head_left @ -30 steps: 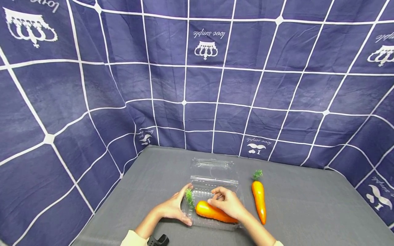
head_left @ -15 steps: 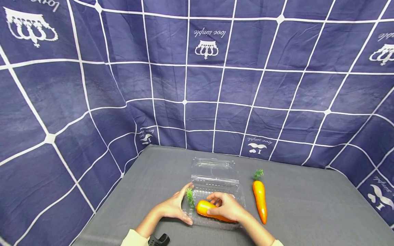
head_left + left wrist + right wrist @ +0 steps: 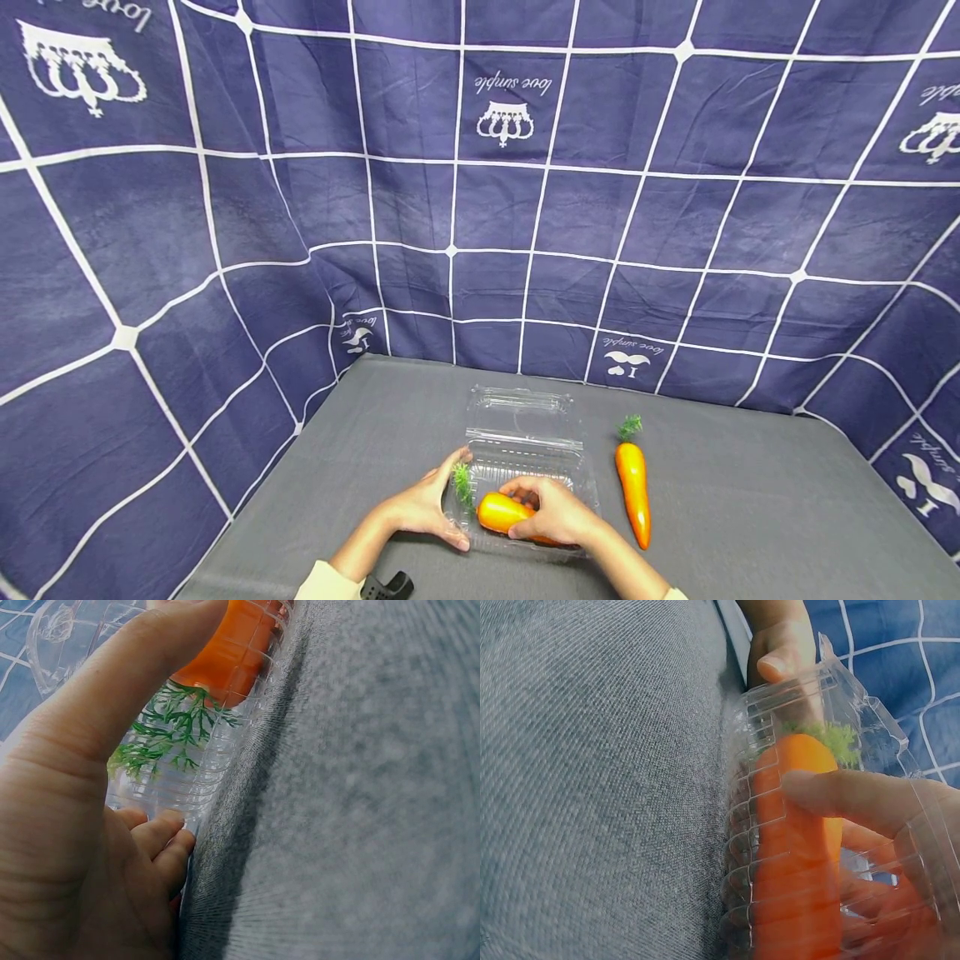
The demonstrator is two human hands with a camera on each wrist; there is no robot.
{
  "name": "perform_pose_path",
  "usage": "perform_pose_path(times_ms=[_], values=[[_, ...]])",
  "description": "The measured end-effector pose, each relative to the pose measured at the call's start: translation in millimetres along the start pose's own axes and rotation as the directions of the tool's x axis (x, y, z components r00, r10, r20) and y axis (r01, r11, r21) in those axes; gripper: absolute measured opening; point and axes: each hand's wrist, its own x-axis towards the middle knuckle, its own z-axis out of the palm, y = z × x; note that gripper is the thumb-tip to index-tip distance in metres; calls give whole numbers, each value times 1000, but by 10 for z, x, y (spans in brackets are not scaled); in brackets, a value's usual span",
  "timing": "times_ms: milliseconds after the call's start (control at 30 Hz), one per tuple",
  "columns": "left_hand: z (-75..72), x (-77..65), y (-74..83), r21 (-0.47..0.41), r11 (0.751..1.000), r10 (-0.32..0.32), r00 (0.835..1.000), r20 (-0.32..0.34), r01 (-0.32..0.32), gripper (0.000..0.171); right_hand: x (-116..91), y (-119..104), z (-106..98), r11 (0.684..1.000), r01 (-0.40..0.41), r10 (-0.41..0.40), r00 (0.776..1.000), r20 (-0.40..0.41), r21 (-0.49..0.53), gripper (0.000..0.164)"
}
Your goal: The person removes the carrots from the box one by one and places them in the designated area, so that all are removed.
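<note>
An orange carrot (image 3: 497, 512) with a green leafy top (image 3: 462, 482) lies lengthwise in a clear plastic clamshell container (image 3: 517, 454). Its leaves point left. My right hand (image 3: 557, 510) grips the carrot, thumb on the near side and fingers on the far side; the tapered end is mostly hidden under the hand. In the right wrist view, the thumb (image 3: 832, 793) lies against the carrot (image 3: 791, 862), seen through the ribbed wall. Around the container's left end, my left hand (image 3: 429, 507) holds it between spread thumb and fingers. Left fingertips (image 3: 176, 844) touch its end wall.
A second carrot (image 3: 633, 492) lies on the grey cloth to the right of the container, leaves away from me. The container's lid (image 3: 522, 410) lies folded back. A black strap-like object (image 3: 388, 586) is by my left wrist. Blue gridded cloth (image 3: 495, 208) hangs behind.
My right hand has come down onto the carrot, its fingers and thumb closing round the middle. The left hand and the container have stayed in place.
</note>
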Motion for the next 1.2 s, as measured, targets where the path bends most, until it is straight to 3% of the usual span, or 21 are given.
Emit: perform_pose_path(times_ms=[300, 567, 800, 1000, 1200], values=[[3, 1, 6, 9, 1000, 28, 1000, -7, -28, 131, -3, -16, -18, 998, -25, 26, 999, -18, 60, 44], [-9, 6, 20, 47, 999, -9, 1000, -6, 9, 131, 2, -17, -68, 991, -42, 64, 983, -175, 129, 49], [-16, 8, 14, 10, 999, 41, 999, 1, -41, 132, 23, -31, -126, 944, -83, 200, 914, -353, 319, 50], [-6, -3, 7, 16, 999, 30, 1000, -8, -30, 132, 29, -50, -189, 874, -70, 305, 851, -429, 481, 48], [0, -3, 14, -4, 999, 33, 999, -9, -33, 133, 7, -72, -279, 834, -52, 363, 802, -475, 550, 49]])
